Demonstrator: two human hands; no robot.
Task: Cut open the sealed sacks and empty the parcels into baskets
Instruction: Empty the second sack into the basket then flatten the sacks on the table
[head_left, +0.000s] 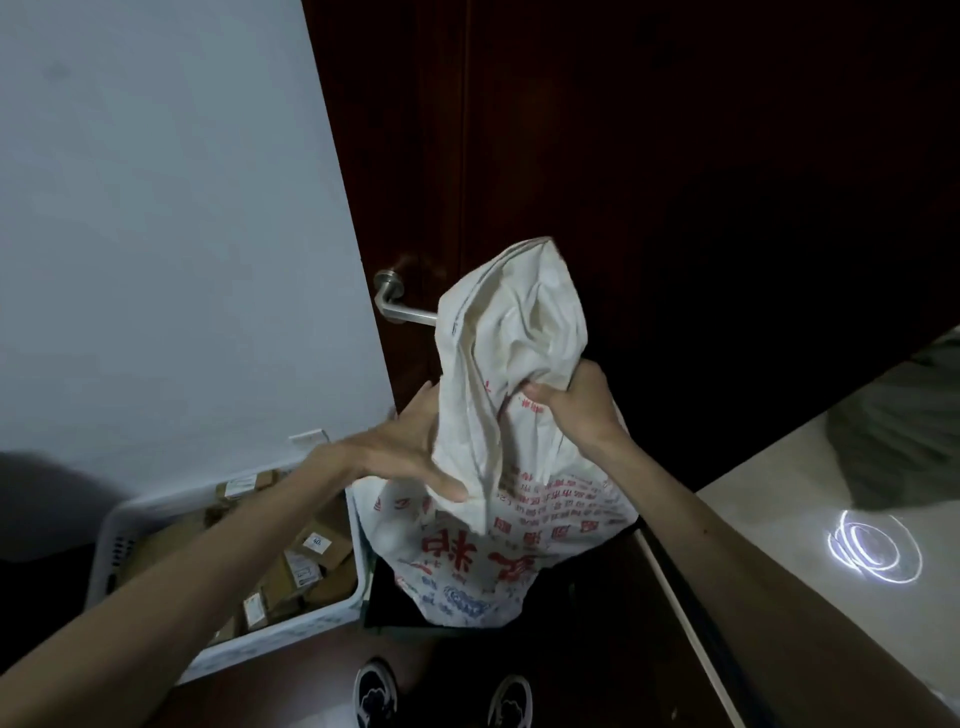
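Sack: the white woven sack (498, 525) with red print is held up in front of the dark door (675, 156), its lower end hanging into a dark container (384, 597) on the floor. Whether that container is a basket cannot be told.
Left hand: the left hand (400, 452) is laid against the sack's side, and a fold is pinched under the thumb.
Right hand: the right hand (576, 410) is closed on a bunch of fabric higher up, fingers curled in.
Parcels: brown parcels (317, 545) are seen in the white basket (111, 551) just left of the sack. None can be seen in the sack.
Stage: emptying is judged nearly finished, as the cloth hangs limp.
Risk, spill: a parcel caught in a fold could be thrown past the container's rim if the sack is shaken sideways.
Risk, grip: the slick weave could be pulled from the thumb pinch by a sudden weight.
Risk, snag: the door handle (400, 306), just behind the sack's top, could be struck or caught.
Edges: the space is closed in by the basket on the left, the desk (779, 519) edge on the right, and the door ahead.
Open room: free space is left mainly upward and back toward the shoes (375, 693).
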